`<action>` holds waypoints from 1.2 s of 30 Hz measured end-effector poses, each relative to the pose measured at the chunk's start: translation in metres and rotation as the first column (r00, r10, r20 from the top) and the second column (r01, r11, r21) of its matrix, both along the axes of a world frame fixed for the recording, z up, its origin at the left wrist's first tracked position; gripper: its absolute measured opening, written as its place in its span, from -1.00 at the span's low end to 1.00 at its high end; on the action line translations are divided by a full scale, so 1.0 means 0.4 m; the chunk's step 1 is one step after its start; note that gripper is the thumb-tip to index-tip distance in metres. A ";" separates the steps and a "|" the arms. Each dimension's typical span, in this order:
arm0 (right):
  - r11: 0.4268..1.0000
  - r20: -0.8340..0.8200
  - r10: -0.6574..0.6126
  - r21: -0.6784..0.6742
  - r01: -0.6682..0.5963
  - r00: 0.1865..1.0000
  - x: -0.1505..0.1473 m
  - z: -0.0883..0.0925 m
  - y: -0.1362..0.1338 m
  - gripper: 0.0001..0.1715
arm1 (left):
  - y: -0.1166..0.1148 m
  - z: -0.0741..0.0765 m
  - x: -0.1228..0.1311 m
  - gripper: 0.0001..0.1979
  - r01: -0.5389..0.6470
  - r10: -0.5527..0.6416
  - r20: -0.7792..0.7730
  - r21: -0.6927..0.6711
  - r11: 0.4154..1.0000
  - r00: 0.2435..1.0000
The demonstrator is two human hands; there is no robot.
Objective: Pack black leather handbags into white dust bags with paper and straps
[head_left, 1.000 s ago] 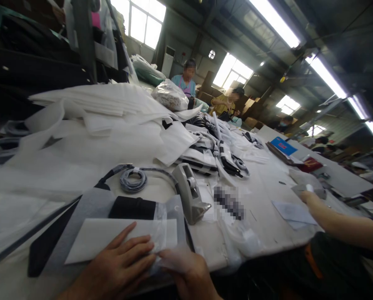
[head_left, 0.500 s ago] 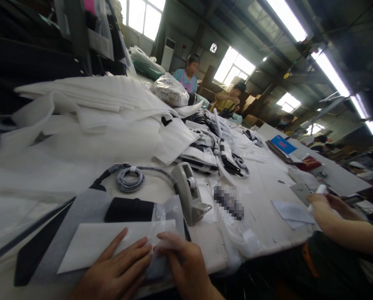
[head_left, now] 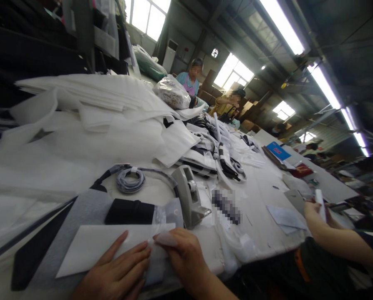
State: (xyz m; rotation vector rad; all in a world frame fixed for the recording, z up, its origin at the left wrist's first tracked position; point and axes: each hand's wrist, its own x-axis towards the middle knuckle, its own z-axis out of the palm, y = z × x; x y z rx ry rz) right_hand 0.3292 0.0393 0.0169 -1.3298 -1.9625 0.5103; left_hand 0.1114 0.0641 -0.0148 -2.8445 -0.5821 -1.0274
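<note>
My left hand [head_left: 116, 266] lies with its fingers stretched out on a folded white foam sheet [head_left: 86, 246]. Close beside it, my right hand [head_left: 188, 256] pinches a piece of translucent film [head_left: 166, 238] at the sheet's right end. The foam sheet rests on grey tissue-like wrapping [head_left: 56, 243], in front of a black flap-like piece [head_left: 130, 211]. A clear strip covers the right side of that piece. Behind it, a strap coil [head_left: 130, 180] is wrapped in grey film. Just beyond my right hand stands a grey tape dispenser [head_left: 189, 198].
White foam sheets [head_left: 95, 98] are piled across the back left. Wrapped black straps and bags [head_left: 202, 154] lie heaped behind the dispenser. A co-worker's arm [head_left: 333, 237] reaches in at the right, holding a white roll. A blue box [head_left: 278, 151] sits farther back.
My right hand has shifted slightly, its fingers still pinching the film. My left hand stays on the foam sheet. The co-worker's hands at the right have raised the white roll more upright.
</note>
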 end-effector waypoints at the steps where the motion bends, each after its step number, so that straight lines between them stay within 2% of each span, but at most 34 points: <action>1: 0.999 -0.049 -0.017 -0.052 0.015 0.999 0.002 0.002 0.006 -0.79 | 0.001 0.001 0.000 -0.80 -0.005 0.005 -0.002 -0.002 1.000 1.000; 5: 0.960 -0.149 -0.128 -0.269 0.084 0.981 0.002 0.007 0.020 -0.50 | 0.002 -0.004 0.000 -0.77 -0.017 0.018 0.024 -0.009 1.000 1.000; 7: 0.963 -0.089 -0.140 -0.244 0.115 0.986 0.000 0.003 0.023 -0.42 | 0.001 -0.006 0.000 -0.75 -0.034 0.034 0.053 -0.006 0.999 0.998; 10: 0.979 0.085 -0.130 -0.149 0.141 0.988 0.000 -0.009 0.028 -0.39 | -0.002 -0.001 0.003 -0.74 -0.064 0.069 0.086 -0.060 0.996 0.994; 12: 0.977 0.136 -0.121 -0.159 0.142 0.983 0.000 -0.018 0.033 -0.36 | -0.006 0.002 0.006 -0.73 -0.079 0.089 0.105 -0.099 0.992 0.990; 15: 0.957 0.037 -0.149 -0.244 0.154 0.988 0.002 -0.028 0.042 -0.30 | -0.013 -0.001 0.009 -0.70 -0.107 0.121 0.149 -0.098 0.989 0.981; 19: 0.937 -0.106 -0.201 -0.311 0.159 0.974 0.003 -0.046 0.046 -0.21 | -0.027 -0.028 0.016 -0.68 -0.110 0.123 0.086 -0.147 0.983 0.989; 24: 0.922 -0.141 -0.278 -0.315 0.223 0.950 0.000 -0.068 0.043 0.01 | -0.031 -0.058 0.030 -0.67 -0.100 0.139 0.262 -0.157 0.983 0.955; 26: 0.926 -0.137 -0.271 -0.306 0.220 0.953 -0.003 -0.072 0.044 0.03 | -0.025 -0.049 0.026 -0.67 -0.088 0.113 0.210 -0.123 0.989 0.971; 29: 0.931 -0.115 -0.258 -0.296 0.215 0.959 -0.007 -0.072 0.049 0.04 | -0.011 -0.025 0.013 -0.64 -0.069 0.070 0.029 -0.046 0.997 0.997; 31: 0.928 -0.102 -0.256 -0.303 0.215 0.961 -0.009 -0.070 0.053 0.05 | -0.003 -0.021 0.007 -0.62 -0.056 0.056 -0.016 0.009 0.998 0.998; 33: 0.923 -0.097 -0.259 -0.317 0.217 0.961 -0.010 -0.067 0.055 0.06 | 0.003 -0.035 0.004 -0.61 -0.043 0.045 -0.021 0.058 0.997 0.999; 36: 0.921 -0.091 -0.267 -0.319 0.226 0.959 -0.010 -0.065 0.059 0.04 | 0.009 -0.075 0.004 -0.62 -0.041 0.043 -0.018 0.105 0.994 0.999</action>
